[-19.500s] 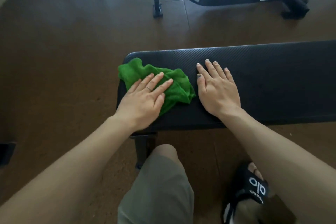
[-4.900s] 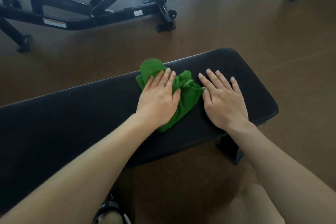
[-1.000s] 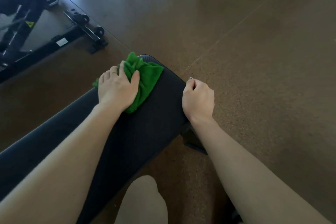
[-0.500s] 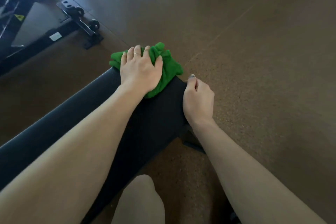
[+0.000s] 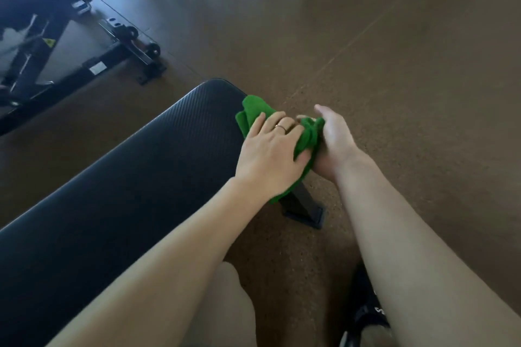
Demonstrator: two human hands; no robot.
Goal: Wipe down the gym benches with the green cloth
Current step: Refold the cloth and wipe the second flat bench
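Likely a gym, padded black bench (image 5: 146,166), adjustable bench frame (image 5: 56,45), brown rubber floor (image 5: 394,65)

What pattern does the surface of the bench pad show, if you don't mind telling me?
The black bench pad shows fine ribbed lines, clearest in the head view near its rounded end.

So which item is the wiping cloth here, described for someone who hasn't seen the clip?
Find the long black padded bench running diagonally across the brown floor. At its far right corner, both hands meet over a crumpled green cloth. It is the only bright green thing in view.
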